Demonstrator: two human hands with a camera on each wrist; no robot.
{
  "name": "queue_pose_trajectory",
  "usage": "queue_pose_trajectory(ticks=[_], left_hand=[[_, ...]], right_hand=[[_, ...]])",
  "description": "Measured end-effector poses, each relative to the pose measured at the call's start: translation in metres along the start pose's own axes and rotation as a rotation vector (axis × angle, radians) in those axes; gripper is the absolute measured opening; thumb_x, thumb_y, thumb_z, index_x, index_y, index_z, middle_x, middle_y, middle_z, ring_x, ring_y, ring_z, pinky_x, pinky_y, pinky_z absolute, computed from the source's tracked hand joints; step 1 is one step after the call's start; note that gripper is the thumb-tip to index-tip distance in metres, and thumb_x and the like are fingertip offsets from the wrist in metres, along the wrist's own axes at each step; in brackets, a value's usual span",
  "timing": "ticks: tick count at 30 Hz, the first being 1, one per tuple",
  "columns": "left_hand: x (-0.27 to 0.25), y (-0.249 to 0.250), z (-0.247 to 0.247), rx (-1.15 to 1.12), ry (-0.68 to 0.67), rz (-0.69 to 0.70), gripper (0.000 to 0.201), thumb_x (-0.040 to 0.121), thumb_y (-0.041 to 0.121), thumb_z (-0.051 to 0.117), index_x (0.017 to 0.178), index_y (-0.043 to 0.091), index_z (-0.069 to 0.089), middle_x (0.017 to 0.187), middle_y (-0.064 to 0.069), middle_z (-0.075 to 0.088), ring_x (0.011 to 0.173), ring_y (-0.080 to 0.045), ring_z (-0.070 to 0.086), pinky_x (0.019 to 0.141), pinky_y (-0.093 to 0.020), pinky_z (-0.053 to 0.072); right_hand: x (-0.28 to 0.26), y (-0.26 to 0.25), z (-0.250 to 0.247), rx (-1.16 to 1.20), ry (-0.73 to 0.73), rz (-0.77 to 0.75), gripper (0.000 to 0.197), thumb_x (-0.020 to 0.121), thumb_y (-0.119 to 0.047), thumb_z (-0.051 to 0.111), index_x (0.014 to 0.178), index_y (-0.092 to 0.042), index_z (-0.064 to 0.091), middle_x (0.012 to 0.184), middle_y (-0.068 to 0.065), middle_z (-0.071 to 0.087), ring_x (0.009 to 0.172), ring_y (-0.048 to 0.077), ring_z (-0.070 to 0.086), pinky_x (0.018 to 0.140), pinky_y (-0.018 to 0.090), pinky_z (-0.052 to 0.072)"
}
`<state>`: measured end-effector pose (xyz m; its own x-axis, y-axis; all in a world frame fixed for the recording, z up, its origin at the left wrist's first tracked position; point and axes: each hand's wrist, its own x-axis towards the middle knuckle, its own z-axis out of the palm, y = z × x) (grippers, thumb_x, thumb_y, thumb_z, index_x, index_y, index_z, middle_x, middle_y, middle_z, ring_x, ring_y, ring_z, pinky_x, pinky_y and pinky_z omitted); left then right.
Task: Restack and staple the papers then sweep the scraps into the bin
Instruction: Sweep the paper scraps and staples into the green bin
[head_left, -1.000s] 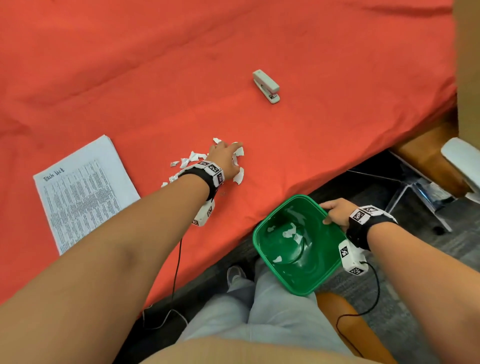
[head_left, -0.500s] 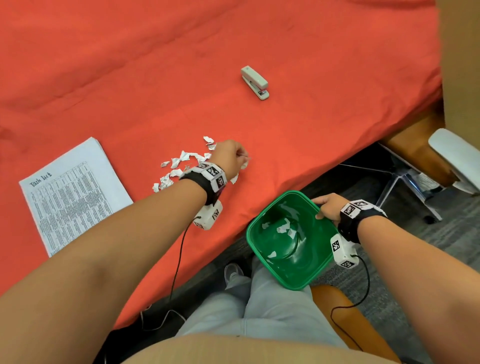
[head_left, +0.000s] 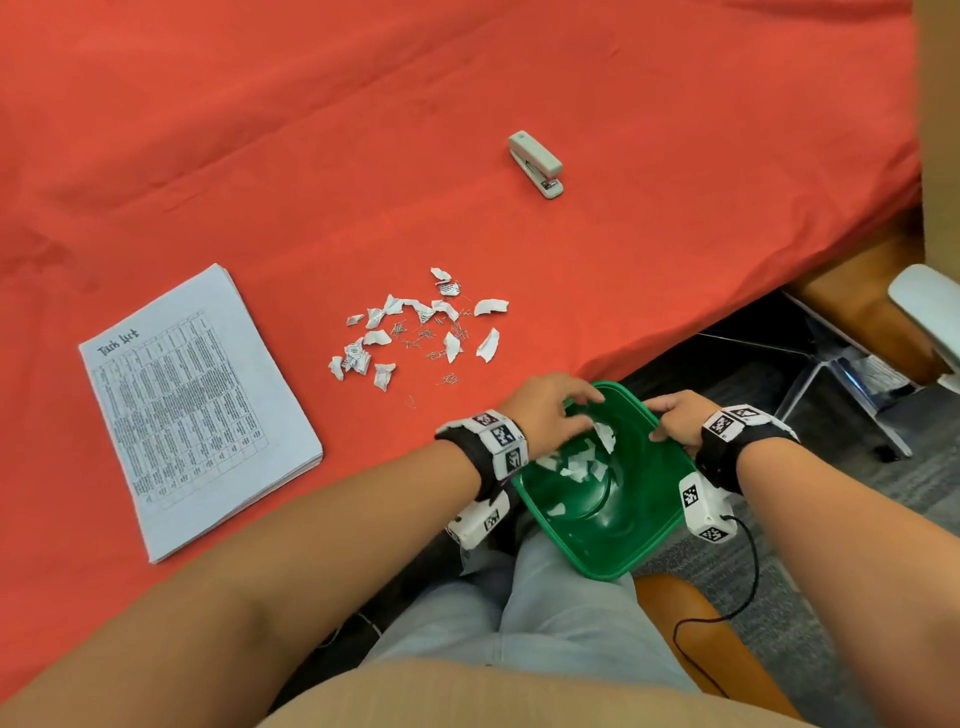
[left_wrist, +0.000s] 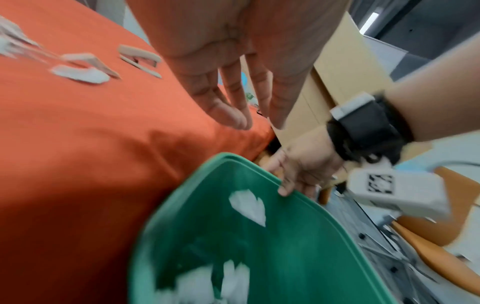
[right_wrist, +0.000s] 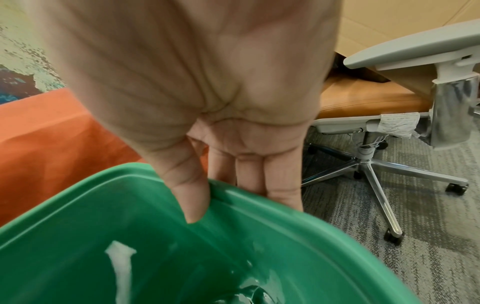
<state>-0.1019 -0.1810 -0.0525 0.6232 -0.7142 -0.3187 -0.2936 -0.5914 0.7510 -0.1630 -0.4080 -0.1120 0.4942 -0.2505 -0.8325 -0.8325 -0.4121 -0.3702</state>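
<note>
While the right hand (head_left: 675, 421) is gripping the green plastic bin (head_left: 649, 540) by its rim, the left hand (head_left: 550, 410) is hovering open-fingered over white paper scraps (head_left: 576, 462) inside.

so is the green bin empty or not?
Not empty: torn white paper scraps lie inside the green bin; more scraps remain on the cloth.

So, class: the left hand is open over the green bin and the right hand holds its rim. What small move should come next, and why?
Probably the left hand should reach back to the scraps on the red cloth and gather another batch toward the bin, which the right hand holds: many pieces remain there.
</note>
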Motion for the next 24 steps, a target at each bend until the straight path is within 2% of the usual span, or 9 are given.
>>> queue_pose_trajectory(ticks=[2,4,6,9,11,14,18,21,24], left_hand=[[0.004,-0.017,-0.026,0.023,0.166,-0.070,0.025,0.086,0.023,0.065,0.111,0.022,0.065,0.110,0.000,0.061,0.091,-0.012,0.055,0.089,-0.033,0.049],[0.009,-0.042,-0.055,0.082,0.363,-0.168,0.027,0.085,0.023,0.065,0.112,0.020,0.064,0.114,-0.006,0.055,0.103,-0.020,0.053,0.097,-0.036,0.044],[0.009,-0.069,-0.081,0.188,0.493,-0.294,0.043,0.079,0.031,0.069,0.121,0.023,0.058,0.124,-0.008,0.048,0.117,-0.027,0.045,0.103,-0.038,0.038],[0.006,-0.098,-0.103,0.253,0.445,-0.454,0.083,0.068,0.047,0.075,0.140,0.030,0.037,0.142,-0.007,0.033,0.130,-0.030,0.030,0.109,-0.042,0.034],[0.005,-0.108,-0.104,0.310,0.355,-0.450,0.094,0.066,0.051,0.075,0.145,0.032,0.029,0.144,-0.007,0.032,0.133,-0.031,0.028,0.109,-0.042,0.031],[0.011,-0.111,-0.098,0.349,0.314,-0.371,0.087,0.072,0.046,0.073,0.146,0.029,0.030,0.136,-0.006,0.039,0.126,-0.030,0.033,0.107,-0.040,0.032],[0.024,-0.109,-0.095,0.306,0.321,-0.338,0.077,0.080,0.037,0.070,0.145,0.021,0.034,0.128,-0.010,0.043,0.122,-0.030,0.040,0.105,-0.041,0.037],[0.033,-0.106,-0.094,0.311,0.311,-0.334,0.066,0.083,0.033,0.067,0.141,0.016,0.040,0.126,-0.011,0.043,0.121,-0.030,0.044,0.104,-0.042,0.039],[0.038,-0.102,-0.093,0.328,0.317,-0.321,0.047,0.087,0.026,0.063,0.131,0.013,0.051,0.124,-0.013,0.046,0.118,-0.032,0.047,0.101,-0.042,0.041]], right_hand=[[0.001,0.000,0.001,0.002,0.000,0.006,0.053,0.082,0.013,0.058,0.121,-0.022,0.066,0.099,0.016,0.073,0.087,0.034,0.071,0.083,0.049,0.057],[0.001,-0.001,0.001,0.008,-0.003,0.011,0.053,0.083,0.013,0.057,0.122,-0.021,0.065,0.100,0.017,0.073,0.088,0.035,0.070,0.083,0.049,0.057],[0.001,0.000,0.002,0.018,-0.004,0.012,0.053,0.083,0.013,0.057,0.123,-0.020,0.065,0.098,0.016,0.073,0.086,0.034,0.070,0.079,0.045,0.059],[0.001,-0.001,0.002,0.018,-0.001,0.017,0.052,0.083,0.013,0.056,0.123,-0.020,0.065,0.090,0.012,0.073,0.081,0.031,0.071,0.059,0.032,0.060],[0.000,-0.001,0.003,0.021,0.000,0.021,0.053,0.083,0.013,0.056,0.123,-0.021,0.065,0.090,0.012,0.073,0.081,0.031,0.071,0.058,0.032,0.059],[0.001,-0.001,0.003,0.030,0.000,0.020,0.052,0.083,0.014,0.056,0.119,-0.022,0.067,0.090,0.013,0.073,0.081,0.032,0.071,0.060,0.034,0.060],[0.007,0.004,0.004,0.039,0.003,0.025,0.052,0.080,0.015,0.057,0.111,-0.025,0.072,0.091,0.016,0.075,0.084,0.036,0.072,0.080,0.052,0.057],[0.008,0.004,0.005,0.047,0.009,0.028,0.053,0.080,0.015,0.057,0.104,-0.030,0.072,0.090,0.016,0.075,0.083,0.036,0.072,0.080,0.054,0.057],[0.008,0.004,0.005,0.067,0.009,0.018,0.053,0.079,0.017,0.057,0.107,-0.026,0.072,0.090,0.018,0.075,0.084,0.038,0.071,0.081,0.054,0.057]])
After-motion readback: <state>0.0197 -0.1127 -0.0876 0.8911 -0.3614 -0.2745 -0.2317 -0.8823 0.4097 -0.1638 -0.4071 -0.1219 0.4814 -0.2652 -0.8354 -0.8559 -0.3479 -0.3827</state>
